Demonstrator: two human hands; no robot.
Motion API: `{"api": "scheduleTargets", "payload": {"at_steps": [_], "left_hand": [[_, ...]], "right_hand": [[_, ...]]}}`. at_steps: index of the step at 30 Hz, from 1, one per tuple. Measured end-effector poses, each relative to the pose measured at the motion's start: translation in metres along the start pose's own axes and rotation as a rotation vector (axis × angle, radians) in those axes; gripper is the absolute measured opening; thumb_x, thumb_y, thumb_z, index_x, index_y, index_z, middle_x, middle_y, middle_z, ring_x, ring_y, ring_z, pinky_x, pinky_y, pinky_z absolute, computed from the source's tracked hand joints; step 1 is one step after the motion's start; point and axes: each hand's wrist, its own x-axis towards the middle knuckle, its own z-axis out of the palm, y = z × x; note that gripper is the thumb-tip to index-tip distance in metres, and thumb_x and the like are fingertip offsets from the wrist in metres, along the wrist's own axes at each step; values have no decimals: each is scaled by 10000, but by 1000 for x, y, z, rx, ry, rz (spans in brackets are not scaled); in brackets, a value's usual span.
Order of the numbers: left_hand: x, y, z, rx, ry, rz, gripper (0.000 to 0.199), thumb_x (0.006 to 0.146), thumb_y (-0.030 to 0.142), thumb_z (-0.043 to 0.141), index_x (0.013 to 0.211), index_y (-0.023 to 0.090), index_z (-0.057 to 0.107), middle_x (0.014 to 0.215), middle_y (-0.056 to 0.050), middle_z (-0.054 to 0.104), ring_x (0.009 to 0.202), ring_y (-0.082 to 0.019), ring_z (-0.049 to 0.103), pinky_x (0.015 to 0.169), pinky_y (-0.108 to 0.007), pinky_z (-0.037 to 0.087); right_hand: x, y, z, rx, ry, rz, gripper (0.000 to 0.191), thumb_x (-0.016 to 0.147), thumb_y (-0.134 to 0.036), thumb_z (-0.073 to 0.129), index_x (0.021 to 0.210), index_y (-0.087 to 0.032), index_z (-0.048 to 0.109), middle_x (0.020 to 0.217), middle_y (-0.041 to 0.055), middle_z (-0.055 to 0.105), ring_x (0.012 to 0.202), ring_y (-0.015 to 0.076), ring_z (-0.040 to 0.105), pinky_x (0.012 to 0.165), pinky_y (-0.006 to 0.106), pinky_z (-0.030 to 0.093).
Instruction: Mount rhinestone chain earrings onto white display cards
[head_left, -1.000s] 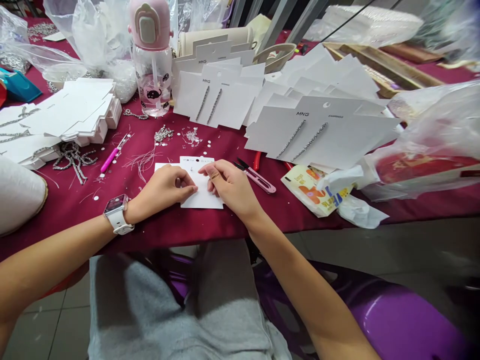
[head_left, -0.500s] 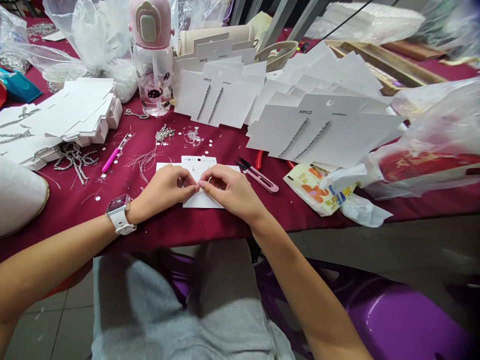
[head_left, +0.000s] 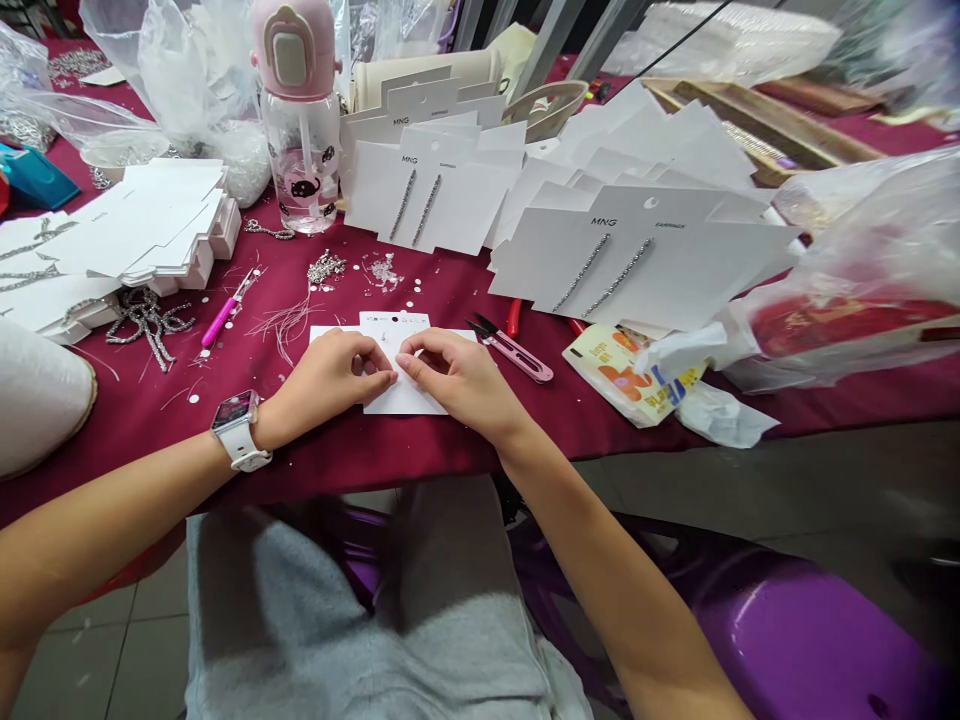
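A white earring card (head_left: 401, 398) lies flat near the table's front edge, with a hole and faint print along its top. A tiny metallic bit shows on its upper part. Over its left side rests my left hand (head_left: 341, 370), thumb and fingertips pinched together. My right hand (head_left: 454, 375) is over the right side, thumb and index finger also closed, its tips a little apart from the left ones. What either pinch holds is too small to make out. Just right of the card lie pink thread snips (head_left: 517, 355); beyond it are a small heap of silver bits (head_left: 326, 268) and clear bits (head_left: 382, 270).
Finished earring cards (head_left: 637, 255) stand in rows at the back. Stacked white cards (head_left: 150, 220), silver chains (head_left: 150, 320) and a pink seam ripper (head_left: 225, 315) lie left. A water bottle (head_left: 304, 150) stands behind. An opened snack packet (head_left: 630, 375) lies right.
The fingertips of my two hands have drawn slightly apart; the right ones have lifted up and away from the left. The card stays in place.
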Motion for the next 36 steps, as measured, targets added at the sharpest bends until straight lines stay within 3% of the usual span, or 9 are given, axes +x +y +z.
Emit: {"api": "scheduleTargets", "payload": {"at_steps": [12,16,19,24,29,36], "left_hand": [[-1,-2,0,5,4,15,130,738,243,613,670,140,655,614,9,580,571,-85,454,560,-213,338],[-1,0,-1,-3,0,5,128,735,241,612,671,140,658,619,7,586,579,-88,456,551,-215,336],[-1,1,-1,-11,-6,-16,117,730,238,615,670,143,650,616,10,583,578,-90,461,549,-215,336],[-1,-2,0,-6,-1,4,159,747,255,586,639,142,614,579,19,560,545,-84,445,537,-219,317],[-2,-2,1,-11,10,4,142,741,255,585,658,143,616,604,20,573,555,-81,439,554,-216,323],[-2,1,0,-20,-3,-33,147,734,260,583,663,140,628,602,18,574,548,-81,437,545,-217,324]], "right_hand": [[2,4,2,-9,7,-40,160,831,-307,497,735,-184,530,776,19,586,734,123,522,654,263,401],[1,4,3,101,118,39,188,849,-360,466,826,-179,514,839,18,556,580,72,495,581,252,404],[-2,0,3,88,231,30,206,854,-368,445,762,-187,482,777,4,529,549,67,468,549,243,395],[-5,-4,4,-114,121,-89,148,768,-281,574,675,-189,503,690,-13,530,548,75,426,540,234,378],[-5,-4,5,-111,105,-65,79,782,-219,549,713,-185,565,739,7,583,590,90,462,554,242,378],[-4,-4,3,-53,111,-2,93,785,-261,556,744,-181,580,746,4,586,581,84,460,539,233,370]]}}
